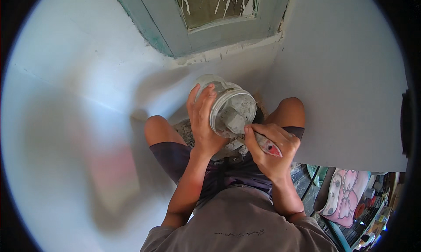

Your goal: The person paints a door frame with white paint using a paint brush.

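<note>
My left hand [203,120] is wrapped round the side of a translucent plastic tub [212,116]. The tub is tilted, its round mouth toward me, and grey residue coats its inner wall. In my right hand [277,149] is a paintbrush, gripped by its pale handle [264,143] with a red end. The grey-coated brush head [234,121] reaches inside the tub. Whether it touches the bottom is hidden. Behind the tub's rim another pale, clear-edged round piece [208,79] shows; I cannot make out what it is. My bent knees flank the tub.
Ahead, a grey-green framed window or door panel [210,32] has white drips on its pane. White wall [87,54] lies left, a grey wall [337,85] right. Debris [183,130] covers the floor between my legs. A pink cartoon-patterned cushion-like item [346,195] sits among clutter at lower right.
</note>
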`<control>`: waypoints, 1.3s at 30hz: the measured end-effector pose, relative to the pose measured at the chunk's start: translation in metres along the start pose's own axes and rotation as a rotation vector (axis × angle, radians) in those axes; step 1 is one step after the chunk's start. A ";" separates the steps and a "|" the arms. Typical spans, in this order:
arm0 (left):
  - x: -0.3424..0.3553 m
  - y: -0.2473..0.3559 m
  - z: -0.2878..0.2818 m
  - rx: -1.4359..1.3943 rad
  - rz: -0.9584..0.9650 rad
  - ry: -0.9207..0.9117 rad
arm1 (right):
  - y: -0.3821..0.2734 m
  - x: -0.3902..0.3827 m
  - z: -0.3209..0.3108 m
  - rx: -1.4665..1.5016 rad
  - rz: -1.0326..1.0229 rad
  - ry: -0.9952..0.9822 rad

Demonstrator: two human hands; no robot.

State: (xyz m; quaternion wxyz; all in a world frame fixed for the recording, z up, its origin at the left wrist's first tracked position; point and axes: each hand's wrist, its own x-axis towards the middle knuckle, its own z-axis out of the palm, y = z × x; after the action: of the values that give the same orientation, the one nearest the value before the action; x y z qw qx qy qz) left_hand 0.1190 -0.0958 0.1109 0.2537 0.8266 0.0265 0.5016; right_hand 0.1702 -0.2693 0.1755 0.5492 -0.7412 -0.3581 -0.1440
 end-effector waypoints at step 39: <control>0.017 -0.010 0.008 0.035 0.230 0.035 | 0.002 0.024 0.006 0.039 0.080 -0.034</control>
State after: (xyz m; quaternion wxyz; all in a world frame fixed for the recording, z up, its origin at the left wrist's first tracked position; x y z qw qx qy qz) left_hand 0.1359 -0.0851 0.1175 0.1793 0.8196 -0.0555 0.5413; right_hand 0.1873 -0.2550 0.1871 0.5627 -0.7465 -0.3402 -0.1022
